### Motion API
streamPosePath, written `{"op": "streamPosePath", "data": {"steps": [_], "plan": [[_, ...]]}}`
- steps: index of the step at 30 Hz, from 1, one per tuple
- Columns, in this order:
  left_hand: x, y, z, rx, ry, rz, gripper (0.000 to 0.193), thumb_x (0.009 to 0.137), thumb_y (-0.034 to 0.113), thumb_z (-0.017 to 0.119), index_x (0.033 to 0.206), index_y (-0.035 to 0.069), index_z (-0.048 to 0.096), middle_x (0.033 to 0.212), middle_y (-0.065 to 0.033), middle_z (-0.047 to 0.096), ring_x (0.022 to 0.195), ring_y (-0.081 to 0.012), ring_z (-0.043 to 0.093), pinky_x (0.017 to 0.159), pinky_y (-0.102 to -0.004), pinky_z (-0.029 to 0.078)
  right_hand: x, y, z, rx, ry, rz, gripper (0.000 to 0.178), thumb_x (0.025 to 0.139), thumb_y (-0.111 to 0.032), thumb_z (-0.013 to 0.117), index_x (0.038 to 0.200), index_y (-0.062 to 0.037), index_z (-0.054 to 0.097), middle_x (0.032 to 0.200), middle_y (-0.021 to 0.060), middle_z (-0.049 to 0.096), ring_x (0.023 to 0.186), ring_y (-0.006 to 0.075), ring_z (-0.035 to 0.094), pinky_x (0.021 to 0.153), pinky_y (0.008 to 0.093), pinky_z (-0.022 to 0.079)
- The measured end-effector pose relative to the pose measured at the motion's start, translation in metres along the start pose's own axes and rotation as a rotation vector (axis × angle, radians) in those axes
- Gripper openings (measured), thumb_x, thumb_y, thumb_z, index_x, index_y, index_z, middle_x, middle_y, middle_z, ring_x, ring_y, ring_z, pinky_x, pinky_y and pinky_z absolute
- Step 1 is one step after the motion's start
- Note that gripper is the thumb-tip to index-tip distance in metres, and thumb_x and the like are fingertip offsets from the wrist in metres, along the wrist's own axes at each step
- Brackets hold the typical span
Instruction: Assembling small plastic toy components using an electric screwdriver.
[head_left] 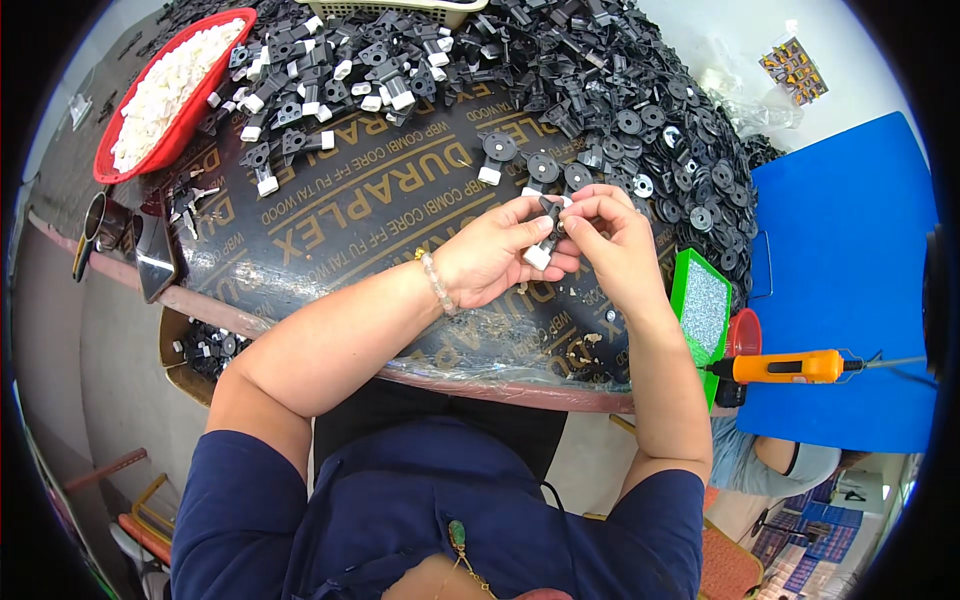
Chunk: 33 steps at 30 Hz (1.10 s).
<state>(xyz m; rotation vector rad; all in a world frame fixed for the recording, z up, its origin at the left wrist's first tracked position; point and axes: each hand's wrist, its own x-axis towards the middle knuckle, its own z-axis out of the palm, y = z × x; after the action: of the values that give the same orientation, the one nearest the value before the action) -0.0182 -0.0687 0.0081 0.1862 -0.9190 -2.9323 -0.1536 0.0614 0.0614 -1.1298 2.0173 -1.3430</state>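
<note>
In front of my chest, over the table, I hold a small black plastic part with a white end piece. My left hand supports it between thumb and fingers, palm turned up. The fingers of my right hand pinch at its upper end; whether they hold a separate small piece there is hidden. Just beyond my fingers lie a few similar black parts with round discs and white ends. Farther off to the left is a heap of black parts with white ends. Loose black discs are piled to the right.
A red basket of white pieces stands far left. Keys, a phone and a metal cup lie near the left edge. At right are a green tray of small metal bits, an orange electric screwdriver and a blue board.
</note>
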Motion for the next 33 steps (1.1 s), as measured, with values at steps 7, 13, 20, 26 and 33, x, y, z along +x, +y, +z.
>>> {"op": "streamPosePath", "data": {"steps": [7,13,20,26,33], "plan": [[-0.003,0.005,-0.001,-0.015,0.010,-0.023,0.032,0.108,0.021,0.046,0.137,0.010,0.045,0.118,-0.0200,0.066,0.100,-0.0257,0.071,0.086,-0.0372,0.060,0.033,0.011,-0.048,-0.346,0.326,-0.167,0.015,0.095,-0.007,0.063,0.104,0.0001,0.072,0.087,0.0014,0.067,0.077,0.0074,0.058,0.072,0.0229,0.047],[-0.001,0.007,0.006,0.149,0.192,-0.049,0.026,0.100,0.010,0.055,0.126,0.011,0.050,0.107,-0.0186,0.070,0.086,-0.0221,0.073,0.073,-0.0311,0.061,0.082,0.109,-0.126,-0.901,0.380,0.078,0.033,0.086,-0.023,0.073,0.110,-0.0002,0.072,0.096,0.0176,0.074,0.089,0.0296,0.072,0.080,0.0370,0.055],[-0.002,0.012,0.000,0.214,0.226,-0.085,0.023,0.101,0.010,0.053,0.124,0.011,0.052,0.106,-0.0177,0.071,0.084,-0.0216,0.073,0.071,-0.0313,0.060,0.094,0.122,-0.126,-0.773,0.376,0.161,0.027,0.079,-0.018,0.080,0.100,0.0001,0.073,0.085,0.0110,0.073,0.078,0.0226,0.070,0.074,0.0341,0.054],[0.000,0.009,-0.003,0.208,0.217,-0.052,0.022,0.102,0.012,0.053,0.124,0.011,0.052,0.106,-0.0171,0.071,0.086,-0.0222,0.074,0.071,-0.0313,0.060,0.071,0.074,-0.114,-0.553,0.454,0.065,0.011,0.085,-0.008,0.073,0.092,-0.0004,0.071,0.081,0.0036,0.069,0.072,0.0124,0.063,0.068,0.0276,0.050],[0.000,0.006,-0.001,0.166,0.234,0.024,0.028,0.105,0.018,0.047,0.131,0.009,0.051,0.119,-0.0199,0.065,0.096,-0.0277,0.072,0.081,-0.0369,0.059,-0.031,0.028,-0.021,-0.776,-0.066,-0.208,0.016,0.077,-0.004,0.077,0.090,-0.0030,0.066,0.079,0.0099,0.064,0.073,0.0254,0.064,0.069,0.0359,0.052]]}}
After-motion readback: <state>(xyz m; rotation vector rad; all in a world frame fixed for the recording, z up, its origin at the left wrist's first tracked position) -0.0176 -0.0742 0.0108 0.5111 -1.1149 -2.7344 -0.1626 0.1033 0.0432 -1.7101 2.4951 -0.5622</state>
